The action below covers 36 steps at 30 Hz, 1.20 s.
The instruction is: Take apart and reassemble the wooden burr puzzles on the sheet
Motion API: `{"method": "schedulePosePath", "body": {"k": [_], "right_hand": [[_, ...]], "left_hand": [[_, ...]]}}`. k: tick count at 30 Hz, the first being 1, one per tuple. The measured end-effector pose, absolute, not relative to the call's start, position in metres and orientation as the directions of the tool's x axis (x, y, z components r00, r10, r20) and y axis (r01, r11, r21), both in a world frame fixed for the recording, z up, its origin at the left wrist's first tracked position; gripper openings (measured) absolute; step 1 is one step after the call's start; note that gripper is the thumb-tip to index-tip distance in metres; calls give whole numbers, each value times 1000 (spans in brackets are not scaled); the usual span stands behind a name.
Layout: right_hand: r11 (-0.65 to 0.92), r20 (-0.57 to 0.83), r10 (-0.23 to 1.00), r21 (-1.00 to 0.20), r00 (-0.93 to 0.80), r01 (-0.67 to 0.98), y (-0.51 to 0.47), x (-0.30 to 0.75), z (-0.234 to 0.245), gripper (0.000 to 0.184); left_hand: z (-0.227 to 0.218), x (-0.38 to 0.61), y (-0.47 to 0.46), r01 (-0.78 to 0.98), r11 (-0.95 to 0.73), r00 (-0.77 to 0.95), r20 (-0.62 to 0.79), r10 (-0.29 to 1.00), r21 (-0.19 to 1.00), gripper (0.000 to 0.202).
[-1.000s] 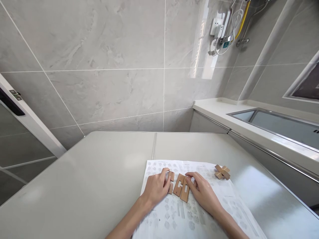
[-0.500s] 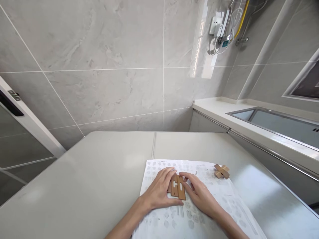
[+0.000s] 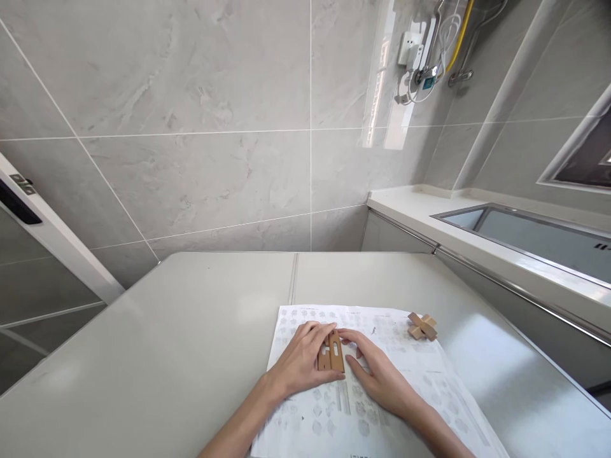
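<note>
Fingers of the left hand (image 3: 300,364) curl round the notched wooden puzzle pieces (image 3: 331,352) — thumb below them — and the right hand (image 3: 379,376) lays its straight, close-set fingers against their other side. The pieces lie on the printed instruction sheet (image 3: 429,369); an assembled wooden cross (image 3: 422,326) sits farther right.

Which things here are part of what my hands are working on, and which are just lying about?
In hand: wooden pieces, held side by side between left hand and right hand; printed sheet under them.
Lying about: wooden cross near the sheet's far right corner; sink; wall socket with cables.
</note>
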State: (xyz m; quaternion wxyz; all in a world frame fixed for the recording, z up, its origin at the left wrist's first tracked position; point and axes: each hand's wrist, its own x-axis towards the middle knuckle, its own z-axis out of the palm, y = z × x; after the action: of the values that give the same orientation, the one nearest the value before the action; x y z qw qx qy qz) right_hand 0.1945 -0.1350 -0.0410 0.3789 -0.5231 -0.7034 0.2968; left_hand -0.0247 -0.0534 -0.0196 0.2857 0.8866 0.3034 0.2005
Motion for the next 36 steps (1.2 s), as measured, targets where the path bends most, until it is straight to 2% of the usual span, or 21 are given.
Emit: {"method": "schedulePosePath", "body": {"k": [4,8,13,19,27,30,34,36], "right_hand": [[253,217,967,-811,-130,527,-135,194,-43,39],[214,185,977,-802,-107,558,-136,195,-43,37],[200,170,980,-786,-107,584,-137,195,-42,36],[176,148,984,-788,-95,590,-139,194,-36,33],[202,169,979,-811,-111,549,-137,196,-32,32],[191,170,981,-823,-89,535,-136,199,-29,31],[120,149,989,-814,4,569,-146,221,-23,28],[41,135,984,-812,120,582,-156,242,-21,29]], "left_hand": [[-24,-25,-49,439,-684,718,230,657,583,93],[-29,-30,-37,538,-684,630,304,715,493,83],[-34,-46,-16,692,-580,432,396,810,431,71],[-36,-60,1,789,-442,253,430,867,426,61],[-36,-62,1,793,-432,239,432,869,430,67],[-34,-61,-2,778,-468,252,473,844,419,71],[-26,-53,-9,736,-558,326,521,789,383,60],[-21,-46,-15,710,-598,373,521,768,372,51]]}}
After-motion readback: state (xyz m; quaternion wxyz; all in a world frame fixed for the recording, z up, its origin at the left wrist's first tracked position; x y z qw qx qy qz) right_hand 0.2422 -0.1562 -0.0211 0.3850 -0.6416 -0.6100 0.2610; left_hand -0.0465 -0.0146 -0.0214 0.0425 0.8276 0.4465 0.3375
